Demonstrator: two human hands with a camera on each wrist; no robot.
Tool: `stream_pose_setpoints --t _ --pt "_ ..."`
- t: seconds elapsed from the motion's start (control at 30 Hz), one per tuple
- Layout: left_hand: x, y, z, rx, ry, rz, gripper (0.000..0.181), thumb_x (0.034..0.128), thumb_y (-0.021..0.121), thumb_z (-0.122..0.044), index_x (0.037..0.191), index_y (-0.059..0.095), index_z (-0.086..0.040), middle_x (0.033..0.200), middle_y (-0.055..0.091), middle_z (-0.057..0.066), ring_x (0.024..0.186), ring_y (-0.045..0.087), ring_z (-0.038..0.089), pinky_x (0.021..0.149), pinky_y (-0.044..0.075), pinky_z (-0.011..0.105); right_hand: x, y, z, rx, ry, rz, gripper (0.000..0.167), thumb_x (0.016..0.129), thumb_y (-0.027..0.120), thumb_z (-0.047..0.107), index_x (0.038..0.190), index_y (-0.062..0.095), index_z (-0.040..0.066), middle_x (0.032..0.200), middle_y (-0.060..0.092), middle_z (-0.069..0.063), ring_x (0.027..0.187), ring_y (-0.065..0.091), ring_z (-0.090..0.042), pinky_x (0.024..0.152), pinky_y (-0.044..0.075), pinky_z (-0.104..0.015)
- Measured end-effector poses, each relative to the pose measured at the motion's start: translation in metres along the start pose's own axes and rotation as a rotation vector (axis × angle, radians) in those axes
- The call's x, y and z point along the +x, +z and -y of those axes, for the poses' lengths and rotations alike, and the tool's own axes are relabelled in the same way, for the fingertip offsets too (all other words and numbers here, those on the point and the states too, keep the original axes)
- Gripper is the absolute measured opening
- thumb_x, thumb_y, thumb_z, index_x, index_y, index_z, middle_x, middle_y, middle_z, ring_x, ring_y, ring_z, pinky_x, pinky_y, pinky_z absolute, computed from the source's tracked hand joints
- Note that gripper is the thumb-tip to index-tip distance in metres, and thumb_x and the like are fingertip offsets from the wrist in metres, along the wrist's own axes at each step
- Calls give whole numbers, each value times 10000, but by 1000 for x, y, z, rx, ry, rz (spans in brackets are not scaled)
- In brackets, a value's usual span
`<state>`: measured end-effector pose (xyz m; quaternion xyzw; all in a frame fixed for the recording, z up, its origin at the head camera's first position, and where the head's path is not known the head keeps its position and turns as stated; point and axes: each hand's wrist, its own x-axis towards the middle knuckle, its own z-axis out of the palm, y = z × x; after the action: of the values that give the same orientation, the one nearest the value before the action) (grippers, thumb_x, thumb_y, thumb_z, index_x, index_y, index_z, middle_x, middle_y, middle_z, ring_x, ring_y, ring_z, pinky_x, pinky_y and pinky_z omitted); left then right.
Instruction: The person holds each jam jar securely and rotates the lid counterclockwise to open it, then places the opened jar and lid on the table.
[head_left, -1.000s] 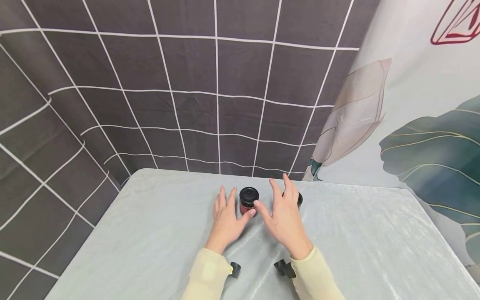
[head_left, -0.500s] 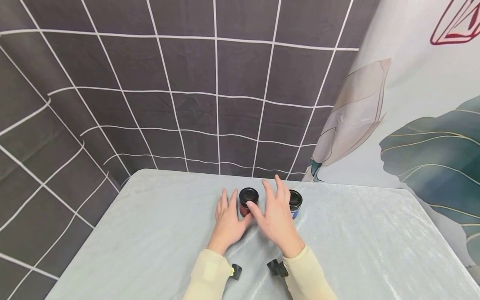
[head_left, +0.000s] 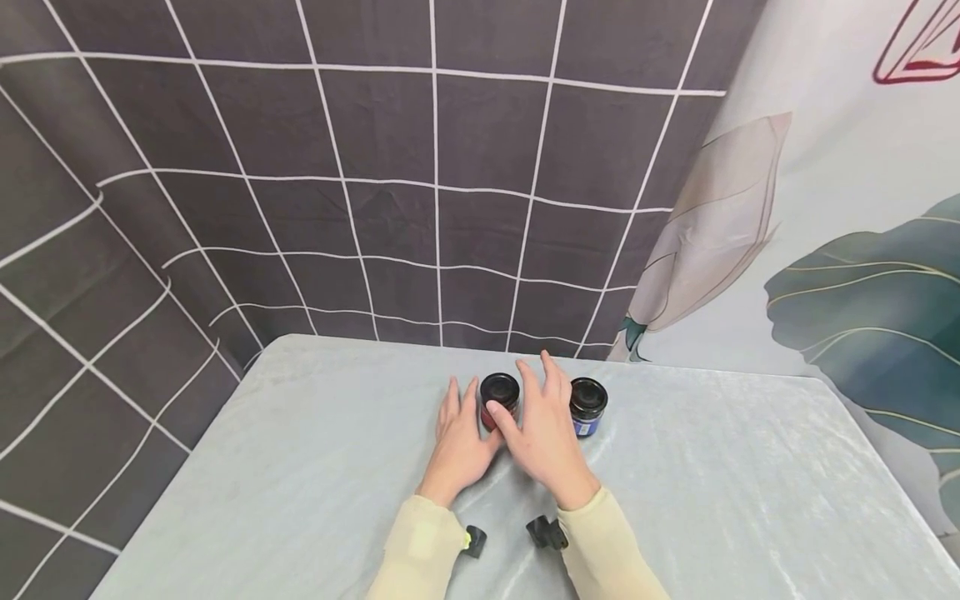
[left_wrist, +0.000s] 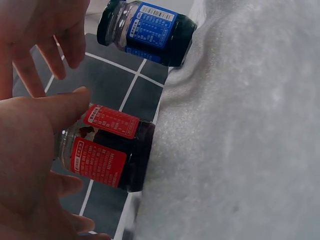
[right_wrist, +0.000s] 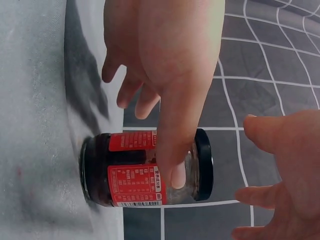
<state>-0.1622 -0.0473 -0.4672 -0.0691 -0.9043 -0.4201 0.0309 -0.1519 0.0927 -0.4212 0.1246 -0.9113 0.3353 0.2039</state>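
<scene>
Judging progress early: red jar (right_wrist: 134,181) at left, blue jar (head_left: 588,405) at right, both lidded; left hand (head_left: 461,445) wide beside red jar, contact unclear; right hand (head_left: 544,432) wide, empty; firm grip outstanding

In the head view, with the red-labelled jar (left_wrist: 110,147) forming the dial's centre, its smooth glass is shining, and its red label (right_wrist: 136,182) is looking thin and slick. Its black lid (right_wrist: 204,165) is gleaming, hard and smooth, whether metal or plastic being unclear. At three o'clock, the blue-labelled jar (head_left: 588,408) is showing the same glossy glass and lid. Underneath, the tablecloth (head_left: 300,467) is shimmering like crushed velvet. At twelve o'clock, a gridded hanging (head_left: 487,225) is rippling as matt cloth; at two, a floral drape (head_left: 825,167) is appearing smoother. At seven, a cream sleeve (head_left: 423,533) is looking like soft, matt fabric.
</scene>
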Motion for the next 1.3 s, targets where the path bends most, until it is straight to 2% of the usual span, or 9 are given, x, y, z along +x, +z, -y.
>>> stream_pose_setpoints --t 0.17,0.57,0.97,1.3 --pt "0 0 -1 -9 -16 11 820 913 659 -355 1569 286 -34 1629 86 297 1477 140 507 1173 172 611 2 1 2 -1 -13 7 680 921 692 343 1421 470 -60 1531 249 -363 1410 238 -507 1121 252 -628" --pt "4 4 0 -37 21 17 813 924 661 -278 1563 255 17 1617 169 290 1502 151 427 1177 196 586 4 10 2 10 -6 38 642 944 665 338 1409 484 -66 1520 289 -360 1401 271 -504 1114 282 -612" --pt "4 4 2 -56 74 -11 748 950 611 -206 1552 245 46 1577 268 306 1469 269 415 1159 290 532 6 17 2 0 -57 24 567 970 638 279 1383 500 -85 1480 418 -306 1338 393 -475 1096 345 -565" --pt "5 5 4 -79 78 -16 727 954 598 -156 1552 238 49 1579 304 258 1447 330 381 1156 309 496 6 19 4 0 -53 47 560 978 638 230 1401 478 -100 1466 440 -309 1316 425 -464 1093 361 -545"
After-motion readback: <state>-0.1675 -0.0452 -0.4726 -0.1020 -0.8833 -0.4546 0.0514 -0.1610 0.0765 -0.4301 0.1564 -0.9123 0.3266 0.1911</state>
